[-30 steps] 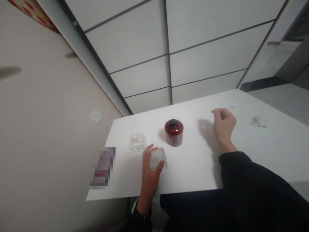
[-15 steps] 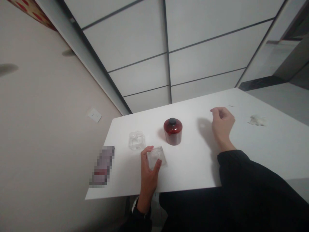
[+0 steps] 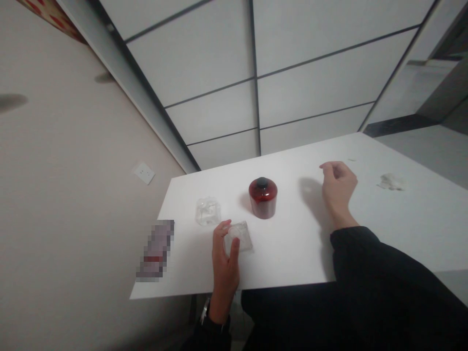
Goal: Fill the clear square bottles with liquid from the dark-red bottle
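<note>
My left hand (image 3: 224, 261) rests near the front edge of the white table (image 3: 292, 253), with thumb and fingers closed round a small clear glass cube (image 3: 240, 237) that sits on the tabletop. A second clear glass cube (image 3: 208, 211) stands just behind and to the left of it. A dark red round jar with a black knob (image 3: 263, 197) stands in the middle of the table. My right hand (image 3: 338, 187) hovers to the right of the jar, fingers curled loosely inward with nothing seen in them; its dark sleeve runs back to me.
A small crumpled clear or white scrap (image 3: 390, 182) lies at the table's far right. A blurred-out patch (image 3: 155, 249) covers something at the table's left edge. A wall with a white socket (image 3: 144, 172) stands to the left; pale tiled floor lies beyond the table.
My left hand has turned the clear cube slightly and set it flatter on the table, thumb sliding over its side. My right hand has hardly moved.
</note>
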`<action>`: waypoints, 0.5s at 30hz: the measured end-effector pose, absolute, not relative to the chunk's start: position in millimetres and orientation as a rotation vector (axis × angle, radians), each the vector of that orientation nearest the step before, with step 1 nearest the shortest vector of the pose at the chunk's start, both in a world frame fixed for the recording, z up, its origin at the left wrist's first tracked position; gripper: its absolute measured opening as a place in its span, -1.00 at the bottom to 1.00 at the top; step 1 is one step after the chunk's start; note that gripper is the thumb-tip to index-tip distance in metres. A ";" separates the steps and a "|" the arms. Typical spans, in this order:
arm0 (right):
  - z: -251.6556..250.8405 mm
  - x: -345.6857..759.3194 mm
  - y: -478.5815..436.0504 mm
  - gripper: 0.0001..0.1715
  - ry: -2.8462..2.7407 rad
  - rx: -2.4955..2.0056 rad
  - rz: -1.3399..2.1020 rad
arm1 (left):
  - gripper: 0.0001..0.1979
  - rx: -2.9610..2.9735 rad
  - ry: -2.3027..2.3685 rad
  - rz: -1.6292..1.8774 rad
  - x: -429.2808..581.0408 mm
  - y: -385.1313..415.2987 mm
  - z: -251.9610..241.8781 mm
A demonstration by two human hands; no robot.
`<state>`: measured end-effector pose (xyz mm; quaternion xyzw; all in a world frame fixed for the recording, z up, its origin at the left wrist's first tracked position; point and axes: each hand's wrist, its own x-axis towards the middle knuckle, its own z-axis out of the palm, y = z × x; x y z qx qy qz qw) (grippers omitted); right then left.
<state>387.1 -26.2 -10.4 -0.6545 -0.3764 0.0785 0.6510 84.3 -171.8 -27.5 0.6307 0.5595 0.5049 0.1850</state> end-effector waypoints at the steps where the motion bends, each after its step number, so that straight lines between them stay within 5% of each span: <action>1: -10.1 387.1 -26.4 -0.77 -0.854 -1.488 0.178 | -0.68 1.801 1.580 1.415 83.9 -172.2 -26.1; 8: -10.6 388.3 -26.3 -0.76 -0.865 -1.501 0.176 | -0.62 1.798 1.585 1.315 74.7 -170.6 -9.4; 15: -11.6 388.2 -26.4 -0.79 -0.873 -1.497 0.174 | -0.84 1.696 1.490 1.396 77.5 -168.4 -9.3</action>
